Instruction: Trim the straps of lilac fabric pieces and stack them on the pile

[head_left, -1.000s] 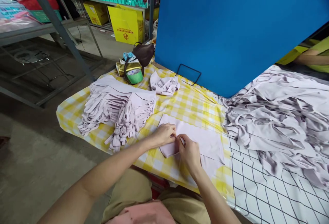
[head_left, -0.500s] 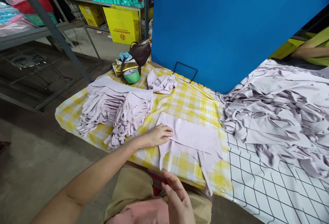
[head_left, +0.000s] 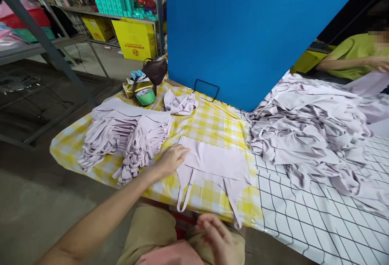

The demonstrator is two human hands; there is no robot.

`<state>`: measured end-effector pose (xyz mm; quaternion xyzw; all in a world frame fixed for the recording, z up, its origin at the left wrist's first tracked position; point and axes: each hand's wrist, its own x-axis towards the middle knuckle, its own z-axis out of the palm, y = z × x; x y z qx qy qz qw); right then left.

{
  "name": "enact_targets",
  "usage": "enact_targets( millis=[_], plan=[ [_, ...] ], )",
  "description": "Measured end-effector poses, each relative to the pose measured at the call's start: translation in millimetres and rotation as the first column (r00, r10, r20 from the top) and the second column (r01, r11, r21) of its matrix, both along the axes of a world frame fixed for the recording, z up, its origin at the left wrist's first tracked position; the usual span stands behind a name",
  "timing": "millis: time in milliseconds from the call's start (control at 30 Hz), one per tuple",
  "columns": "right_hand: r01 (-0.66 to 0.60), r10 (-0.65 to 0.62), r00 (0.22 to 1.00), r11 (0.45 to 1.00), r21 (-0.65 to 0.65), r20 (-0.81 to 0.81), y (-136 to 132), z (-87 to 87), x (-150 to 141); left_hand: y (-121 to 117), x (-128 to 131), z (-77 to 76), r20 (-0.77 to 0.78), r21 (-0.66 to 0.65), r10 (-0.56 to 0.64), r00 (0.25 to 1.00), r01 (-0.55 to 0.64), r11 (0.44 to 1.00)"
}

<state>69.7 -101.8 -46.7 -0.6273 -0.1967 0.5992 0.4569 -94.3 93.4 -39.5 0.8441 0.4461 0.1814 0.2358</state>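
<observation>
A pale lilac strappy camisole top (head_left: 220, 160) lies spread on the yellow checked cloth, its straps pointing toward me. My left hand (head_left: 171, 160) is at its left edge, fingers bent and closed on the fabric; the thumb is partly hidden. Close to my lap, below the table's front edge, my right hand (head_left: 214, 232) holds nothing. Its fingers are half curled and apart, slightly blurred. To the left of the top sits a neat stack of matching camisoles (head_left: 127, 121) with their straps hanging forward. A crumpled lilac piece (head_left: 180, 103) rests behind.
A large heap of lilac garments (head_left: 310, 123) covers the white gridded cloth (head_left: 291, 212) at right. The tall blue board (head_left: 243, 34) stands behind, beside a black wire frame (head_left: 207, 88). Green tape (head_left: 146, 97) and a dark bag (head_left: 154, 70) sit back left. A co-worker (head_left: 349, 56) handles fabric at far right.
My right hand has drawn away from the left strap, whose loop now lies fully visible. My left hand stays at the top's left edge. The view has shifted, showing more of the co-worker.
</observation>
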Motion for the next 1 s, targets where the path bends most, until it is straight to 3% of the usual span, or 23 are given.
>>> enact_targets(
  millis=[67,100,167,200,267,400,500,633,833,1000],
  plan=[
    [-0.062,0.003,0.921,0.988,0.138,0.39,29.0,17.6,39.9,5.5,7.4,1.2,-0.107,0.037,0.197,0.975,-0.194,0.98],
    [-0.099,-0.004,0.81,0.985,0.144,0.587,47.6,25.4,61.9,8.8,12.0,1.8,-0.173,0.045,0.291,0.941,-0.288,0.957],
    [-0.138,0.057,0.479,0.99,0.011,0.876,87.8,34.9,103.1,16.8,21.7,3.0,-0.296,0.022,0.434,0.851,-0.448,0.894],
    [-0.117,0.14,0.319,0.987,-0.107,0.937,107.2,35.9,119.8,21.5,26.0,3.6,-0.337,-0.004,0.476,0.813,-0.506,0.862],
    [-0.083,0.18,0.227,0.983,-0.166,0.957,139.8,31.5,141.9,31.8,31.9,5.1,-0.369,-0.059,0.509,0.778,-0.566,0.822],
    [-0.134,0.242,0.202,0.967,-0.218,0.949,172.2,14.3,149.4,49.6,30.9,8.5,-0.333,-0.15,0.446,0.831,-0.514,0.844],
    [-0.197,0.279,0.197,0.95,-0.241,0.94,174.3,10.2,146.6,53.8,26.1,8.6,-0.277,-0.195,0.403,0.872,-0.462,0.865],
    [-0.17,0.284,0.166,0.952,-0.256,0.944,169.1,13.5,147.9,48.6,24.8,4.6,-0.156,-0.208,0.399,0.903,-0.425,0.881],
    [-0.183,0.344,0.145,0.931,-0.316,0.928,174.5,11.1,143.2,43.9,24.7,1.4,0.055,-0.307,0.452,0.89,-0.416,0.856],
    [-0.183,0.302,0.13,0.943,-0.277,0.944,177.1,12.8,140.1,41.5,19.9,0.3,0.267,-0.474,0.426,0.864,-0.267,0.839]
  ],
)
